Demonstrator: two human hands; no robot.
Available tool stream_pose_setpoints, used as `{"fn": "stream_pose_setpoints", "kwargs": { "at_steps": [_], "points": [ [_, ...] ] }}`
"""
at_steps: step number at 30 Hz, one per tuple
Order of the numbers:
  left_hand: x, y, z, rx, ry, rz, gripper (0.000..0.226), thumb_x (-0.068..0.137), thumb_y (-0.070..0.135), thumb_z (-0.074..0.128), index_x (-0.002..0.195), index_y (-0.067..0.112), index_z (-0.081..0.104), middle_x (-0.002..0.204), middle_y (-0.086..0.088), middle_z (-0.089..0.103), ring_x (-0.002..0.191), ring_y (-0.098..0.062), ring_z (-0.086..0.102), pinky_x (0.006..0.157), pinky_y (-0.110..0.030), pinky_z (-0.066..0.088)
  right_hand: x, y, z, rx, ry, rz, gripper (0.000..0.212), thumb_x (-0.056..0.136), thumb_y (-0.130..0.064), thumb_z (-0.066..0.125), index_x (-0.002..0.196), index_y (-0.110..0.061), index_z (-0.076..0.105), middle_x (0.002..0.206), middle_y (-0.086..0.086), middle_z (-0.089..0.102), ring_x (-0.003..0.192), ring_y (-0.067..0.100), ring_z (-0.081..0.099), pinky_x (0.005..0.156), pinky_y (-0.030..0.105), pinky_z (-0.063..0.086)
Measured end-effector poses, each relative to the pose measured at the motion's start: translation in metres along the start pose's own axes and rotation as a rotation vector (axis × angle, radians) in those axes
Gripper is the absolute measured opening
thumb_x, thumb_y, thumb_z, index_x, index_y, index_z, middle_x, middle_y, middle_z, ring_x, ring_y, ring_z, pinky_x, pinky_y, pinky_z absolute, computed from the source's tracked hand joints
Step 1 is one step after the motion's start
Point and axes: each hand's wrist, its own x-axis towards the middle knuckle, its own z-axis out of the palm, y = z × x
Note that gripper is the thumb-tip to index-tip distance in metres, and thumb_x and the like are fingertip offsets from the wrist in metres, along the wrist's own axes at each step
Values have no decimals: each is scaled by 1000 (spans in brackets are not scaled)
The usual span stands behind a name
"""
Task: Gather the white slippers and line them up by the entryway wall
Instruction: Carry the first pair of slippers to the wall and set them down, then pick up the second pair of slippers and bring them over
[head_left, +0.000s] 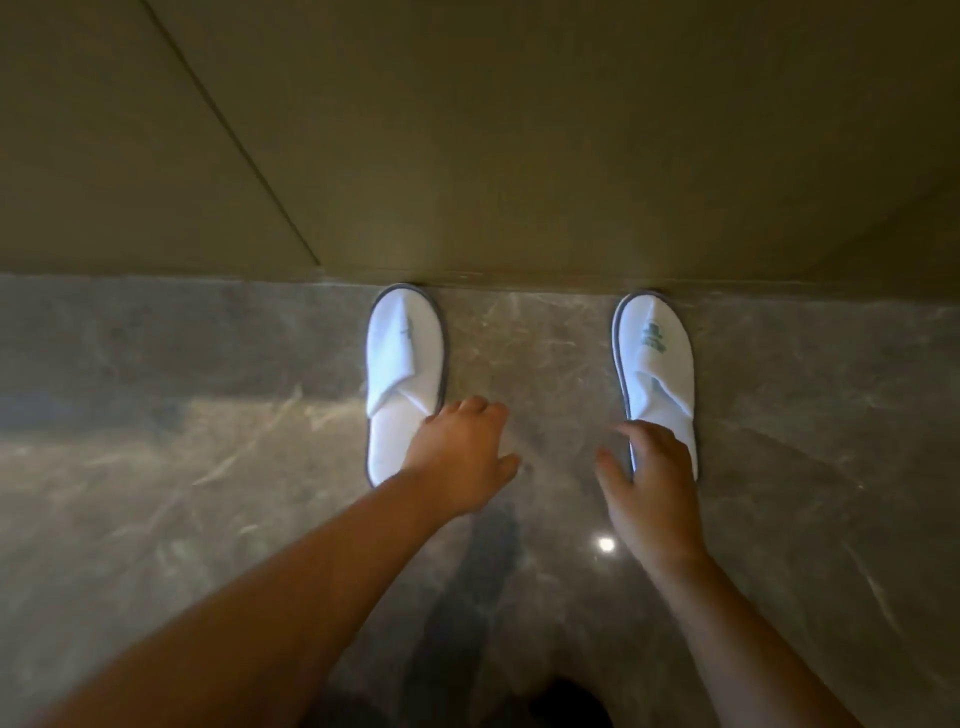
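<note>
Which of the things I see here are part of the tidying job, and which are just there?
Part of the job:
left slipper
right slipper
wall
left hand
right hand

Just there:
marble floor
ceiling-light reflection

**Technician A:** Report any legible text, labels or numbers.

**Technician B:** None can be read. The right slipper (657, 364) carries a grey-green printed emblem on its upper, near the toe; it is too blurred to tell letters from a logo. The left slipper (405, 374) shows a faint grey mark in the same area, mostly lost in a fold.

**Technician A:** Wall and floor?

**Technician B:** The wall (519, 130) and the marble floor (156, 467) bear no readable marking.
</note>
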Motion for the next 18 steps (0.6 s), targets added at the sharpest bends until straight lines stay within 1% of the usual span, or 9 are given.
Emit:
{"fn": "stream_pose_setpoints", "kwargs": {
  "at_steps": [2,4,6,8,10,12,13,15,18],
  "points": [
    [-42,3,-51,-70,32,-19,52,83,37,52,128,14,41,132,-12,49,119,-30,48,97,-37,39,-18,-60,-31,65,-23,-35,27,82,-16,57,107,-6,60,111,13,65,102,17,53,82,17,30],
    [-91,8,-106,-140,52,-58,50,83,34,53,127,14,42,130,-12,52,117,-30,50,94,-35,39,-36,-121,-67,130,-105,-38,28,84,-18,55,110,-9,58,114,8,63,98,8,48,80,20,34],
    [-145,15,-163,-203,84,-104,46,83,32,53,125,14,45,128,-12,54,114,-30,51,92,-34,40,-52,-182,-109,191,-193,-32,26,85,-19,54,110,-12,58,112,4,62,98,7,48,76,18,36],
    [-201,25,-224,-248,132,-157,44,84,33,52,124,16,46,126,-11,54,112,-28,53,91,-35,43,-69,-245,-156,234,-236,-57,22,85,-18,53,106,-14,60,104,-1,62,96,7,51,71,16,37],
    [-258,37,-283,-286,201,-215,44,84,34,52,125,18,46,126,-9,55,111,-26,53,90,-34,44,-88,-305,-202,255,-276,-122,17,84,-15,54,99,-14,62,95,-3,61,93,9,54,74,17,36],
    [-316,48,-333,-326,286,-280,44,84,36,52,125,19,46,126,-6,54,112,-23,53,91,-34,45,-110,-359,-243,268,-343,-216,12,84,-12,55,90,-20,62,84,-8,61,83,8,56,69,11,37],
    [-344,53,-353,-354,331,-307,44,84,37,52,125,20,46,127,-5,54,112,-22,53,92,-34,45,-120,-386,-261,275,-371,-268,15,83,-11,56,83,-26,60,80,-14,60,79,4,56,66,6,38],
    [-398,59,-387,-419,413,-351,45,84,37,52,124,21,45,128,-4,53,114,-20,51,92,-31,43,-140,-435,-287,297,-429,-329,26,83,-11,56,76,-36,55,79,-19,60,79,0,57,67,2,39],
    [-468,57,-418,-529,543,-438,44,84,36,52,125,21,45,129,-3,52,115,-18,51,93,-30,42,-175,-499,-302,333,-532,-390,25,83,-11,56,75,-35,55,74,-14,62,74,-4,58,64,3,39]
  ]
}}
